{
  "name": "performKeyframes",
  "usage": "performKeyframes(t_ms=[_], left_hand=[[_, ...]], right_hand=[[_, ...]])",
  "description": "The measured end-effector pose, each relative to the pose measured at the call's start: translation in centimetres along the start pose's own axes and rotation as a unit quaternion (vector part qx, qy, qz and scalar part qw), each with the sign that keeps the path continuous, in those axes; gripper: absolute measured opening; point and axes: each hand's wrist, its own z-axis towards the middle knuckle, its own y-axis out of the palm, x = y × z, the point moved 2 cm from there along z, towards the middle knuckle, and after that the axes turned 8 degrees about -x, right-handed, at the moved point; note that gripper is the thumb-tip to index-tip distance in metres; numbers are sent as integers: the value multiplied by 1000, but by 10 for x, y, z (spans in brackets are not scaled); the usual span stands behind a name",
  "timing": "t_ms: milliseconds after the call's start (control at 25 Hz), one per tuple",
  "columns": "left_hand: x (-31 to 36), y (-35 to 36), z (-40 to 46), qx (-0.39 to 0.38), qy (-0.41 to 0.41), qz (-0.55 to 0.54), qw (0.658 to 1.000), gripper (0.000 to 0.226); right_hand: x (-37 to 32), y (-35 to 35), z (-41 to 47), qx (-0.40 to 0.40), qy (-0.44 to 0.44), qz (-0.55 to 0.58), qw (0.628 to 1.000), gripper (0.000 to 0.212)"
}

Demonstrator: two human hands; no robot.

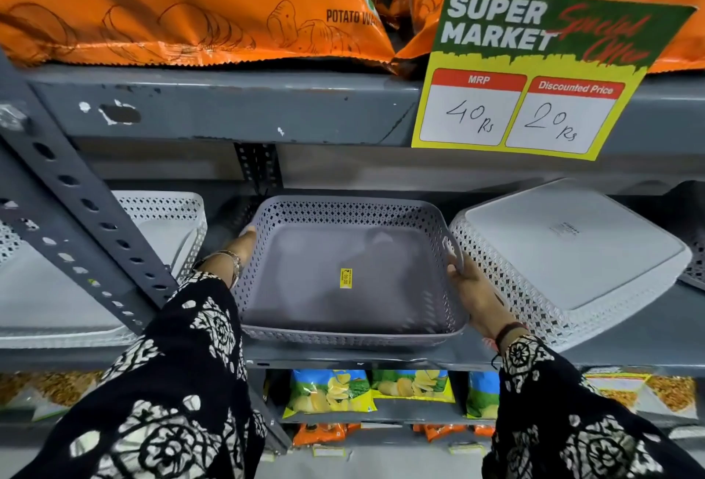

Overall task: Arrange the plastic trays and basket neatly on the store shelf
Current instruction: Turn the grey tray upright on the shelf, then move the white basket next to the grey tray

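Grey tray (343, 272) upright, opening upward

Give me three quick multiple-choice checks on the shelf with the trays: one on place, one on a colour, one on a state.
1. Where does the grey tray sit?
A. Between the two white trays
B. On the top shelf with the orange bags
C. On the floor

2. What colour is the sticker inside the grey tray?
A. Red
B. Yellow
C. Blue

3. How does the white tray on the right lie?
A. Upright, opening upward
B. Flipped over, base upward
C. Nested inside the grey tray

Answers: 1 A, the white tray on the left and the white tray on the right flank it on the same shelf. 2 B, the price sticker is yellow. 3 B, its solid flat base faces up and tilts, while the left hand and right hand hold the grey tray's sides.
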Motion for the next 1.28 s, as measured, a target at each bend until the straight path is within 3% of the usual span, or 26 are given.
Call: performKeyframes(t_ms=[120, 200, 280, 360, 600, 760, 840, 960, 1200, 1280], left_hand=[[5, 4, -7, 27, -13, 1, 1000, 83], [18, 12, -22, 120, 2, 69, 990, 73], [39, 28, -37, 207, 39, 179, 961, 68], [66, 69, -46, 211, 107, 209, 949, 66], [101, 239, -88, 201, 218, 110, 949, 61], [110, 317, -104, 236, 251, 57, 937, 48], [105, 339, -95, 201, 232, 29, 951, 47], [87, 360, -81, 133, 122, -21, 983, 57], [71, 377, -81, 44, 27, -81, 995, 63], [70, 379, -85, 11, 37, -109, 993, 65]], right_hand=[[-20, 0, -6, 8, -35, 13, 999, 37], [-39, -10, -6, 17, -62, -1, 998, 54], [-60, -34, -2, 42, -95, -25, 994, 55], [-75, -79, 1, 75, -116, -33, 990, 52], [-70, -242, 14, 162, -80, -60, 982, 44], [-64, -327, 19, 173, -29, -237, 956, 38], [-58, -345, 24, 146, -4, -265, 953, 42], [-47, -354, 38, 74, 21, -316, 946, 48], [-36, -355, 62, -3, 72, -289, 954, 55], [-30, -355, 66, -15, 87, -284, 955, 55]])
